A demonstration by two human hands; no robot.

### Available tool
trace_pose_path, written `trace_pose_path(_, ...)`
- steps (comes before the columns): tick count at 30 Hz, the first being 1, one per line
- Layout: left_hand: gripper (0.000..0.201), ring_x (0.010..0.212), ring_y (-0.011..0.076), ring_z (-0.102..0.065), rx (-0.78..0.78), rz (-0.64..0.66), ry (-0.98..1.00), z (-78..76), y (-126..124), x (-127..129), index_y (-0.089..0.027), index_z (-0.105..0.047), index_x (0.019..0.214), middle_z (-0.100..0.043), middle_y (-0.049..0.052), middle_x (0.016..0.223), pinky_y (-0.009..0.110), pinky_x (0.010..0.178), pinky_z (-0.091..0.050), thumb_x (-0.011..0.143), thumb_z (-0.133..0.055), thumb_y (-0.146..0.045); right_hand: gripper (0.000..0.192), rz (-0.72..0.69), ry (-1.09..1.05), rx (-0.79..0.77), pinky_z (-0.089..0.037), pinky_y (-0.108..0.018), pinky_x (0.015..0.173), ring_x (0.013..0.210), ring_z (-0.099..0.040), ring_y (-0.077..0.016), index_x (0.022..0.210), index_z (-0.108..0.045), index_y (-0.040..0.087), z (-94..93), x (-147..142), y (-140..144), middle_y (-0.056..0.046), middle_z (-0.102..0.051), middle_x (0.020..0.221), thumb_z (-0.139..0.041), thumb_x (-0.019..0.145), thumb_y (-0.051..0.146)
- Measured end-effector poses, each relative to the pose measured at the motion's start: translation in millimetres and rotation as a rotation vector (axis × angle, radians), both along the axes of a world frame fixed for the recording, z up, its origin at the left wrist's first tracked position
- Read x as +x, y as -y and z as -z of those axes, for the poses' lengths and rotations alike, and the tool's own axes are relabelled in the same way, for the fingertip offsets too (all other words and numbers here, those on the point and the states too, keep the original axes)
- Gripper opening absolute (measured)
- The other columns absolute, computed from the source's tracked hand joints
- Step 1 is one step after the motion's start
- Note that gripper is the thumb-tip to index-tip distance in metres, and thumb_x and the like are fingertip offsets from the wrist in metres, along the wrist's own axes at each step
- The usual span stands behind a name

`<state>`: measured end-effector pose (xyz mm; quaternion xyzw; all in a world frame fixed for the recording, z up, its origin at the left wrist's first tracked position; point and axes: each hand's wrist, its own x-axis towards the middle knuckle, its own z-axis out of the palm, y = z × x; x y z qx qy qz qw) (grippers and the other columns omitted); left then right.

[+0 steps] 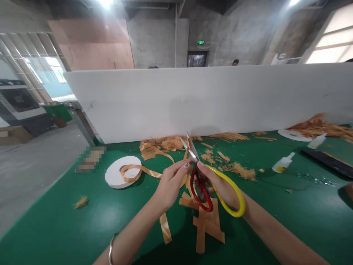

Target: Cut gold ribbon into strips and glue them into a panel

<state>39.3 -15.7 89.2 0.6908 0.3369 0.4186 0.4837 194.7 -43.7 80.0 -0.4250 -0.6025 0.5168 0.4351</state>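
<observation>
1. Gripping the scissors (199, 173), my right hand (217, 186) is closed through the yellow and red handle loops, blades slightly parted and tipped up and away so the ribbon can feed between them.
2. My left hand (171, 182) pinches the orange ribbon (143, 170) at the pivot, keeping it taut; its tail hangs below my wrist to the green table (68, 221).
3. Just under my hands lies one overlapping pile of cut strips (205, 222); I count perhaps five, though the overlap hides edges.
4. Left of my hands lies one white spool (121, 173), with the ribbon looping off it.
5. Farther right I see two glue bottles (283, 163) and one more white disc (292, 134).
6. Frayed scraps (171, 141) heap along the white partition (209, 99).
</observation>
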Motion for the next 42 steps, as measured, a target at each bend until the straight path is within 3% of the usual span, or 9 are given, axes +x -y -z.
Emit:
trace_pose_path(4, 0.035, 0.1, 0.0225, -0.057, 0.006, 0.022, -0.021, 1.8, 0, 2, -0.017, -0.067, 0.11, -0.068, 0.005, 0.105, 0.031, 0.09, -0.041, 0.09, -0.043, -0.035, 0.039, 0.017, -0.035, -0.046, -0.049, -0.026, 0.056, 0.068, -0.06, -0.0141, 0.093, -0.06, 0.016, -1.9, 0, 2, -0.004, -0.063, 0.082, -0.041, 0.09, 0.05)
trace_pose_path(6, 0.036, 0.097, 0.0223, -0.057, 0.011, 0.041, -0.023, 2.4, 1, 3, -0.017, -0.067, 0.108, -0.068, 0.005, 0.101, 0.032, 0.089, -0.041, 0.09, -0.043, -0.036, 0.049, 0.032, -0.048, -0.061, -0.042, -0.024, 0.045, 0.054, -0.055, -0.0124, 0.079, -0.058, 0.018, -3.1, 0, 2, -0.001, -0.058, 0.063, -0.035, 0.087, 0.061)
trace_pose_path(9, 0.037, 0.099, 0.0224, -0.056, 0.0, 0.082, 0.001, 2.9, 1, 5, -0.017, -0.066, 0.112, -0.067, 0.005, 0.105, 0.033, 0.09, -0.04, 0.091, -0.043, -0.036, 0.051, 0.063, -0.059, -0.073, -0.038, -0.024, 0.043, 0.045, -0.047, -0.0105, 0.068, -0.052, 0.021, -4.5, 1, 3, 0.003, -0.048, 0.051, -0.034, 0.083, 0.066)
trace_pose_path(18, 0.036, 0.112, 0.023, -0.054, -0.012, 0.117, 0.027, 2.7, 3, 5, -0.02, -0.061, 0.12, -0.064, 0.003, 0.118, 0.031, 0.096, -0.039, 0.091, -0.043, -0.034, 0.051, 0.144, -0.068, -0.09, -0.037, -0.026, 0.044, 0.046, -0.042, -0.011, 0.062, -0.04, 0.022, -6.2, 2, 6, 0.004, -0.042, 0.05, -0.04, 0.078, 0.071)
trace_pose_path(28, 0.037, 0.12, 0.0243, -0.049, -0.057, 0.112, 0.055, 1.2, 5, 7, -0.02, -0.061, 0.12, -0.06, 0.003, 0.124, 0.035, 0.104, -0.035, 0.091, -0.045, -0.036, 0.056, 0.158, -0.083, -0.175, -0.035, -0.025, 0.037, 0.037, -0.04, -0.0097, 0.057, -0.041, 0.022, -9.4, -4, 6, 0.002, -0.042, 0.044, -0.039, 0.075, 0.075)
trace_pose_path(33, 0.037, 0.125, 0.0252, -0.045, -0.099, 0.116, 0.076, 3.3, 4, 7, -0.019, -0.061, 0.119, -0.058, 0.003, 0.126, 0.038, 0.106, -0.032, 0.09, -0.046, -0.037, 0.058, 0.228, -0.08, -0.215, -0.032, -0.023, 0.033, 0.032, -0.034, -0.0073, 0.054, -0.039, 0.021, -7.4, -4, 7, 0.005, -0.035, 0.04, -0.04, 0.073, 0.076)
trace_pose_path(37, 0.037, 0.124, 0.026, -0.046, -0.115, 0.094, 0.072, 3.2, 4, 7, -0.018, -0.063, 0.116, -0.059, 0.005, 0.125, 0.039, 0.106, -0.032, 0.089, -0.048, -0.037, 0.058, 0.269, -0.069, -0.215, -0.028, -0.022, 0.032, 0.032, -0.028, -0.0061, 0.052, -0.037, 0.021, -6.1, -3, 5, 0.006, -0.031, 0.039, -0.042, 0.072, 0.076)
trace_pose_path(42, 0.033, 0.113, 0.0254, -0.055, -0.183, 0.009, 0.094, 2.2, -1, 6, -0.014, -0.068, 0.107, -0.066, 0.008, 0.114, 0.037, 0.101, -0.038, 0.084, -0.054, -0.033, 0.056, 0.299, 0.003, -0.227, -0.029, -0.018, 0.034, 0.034, -0.031, -0.005, 0.053, -0.039, 0.019, -10.8, 5, 3, 0.006, -0.033, 0.042, -0.042, 0.075, 0.071)
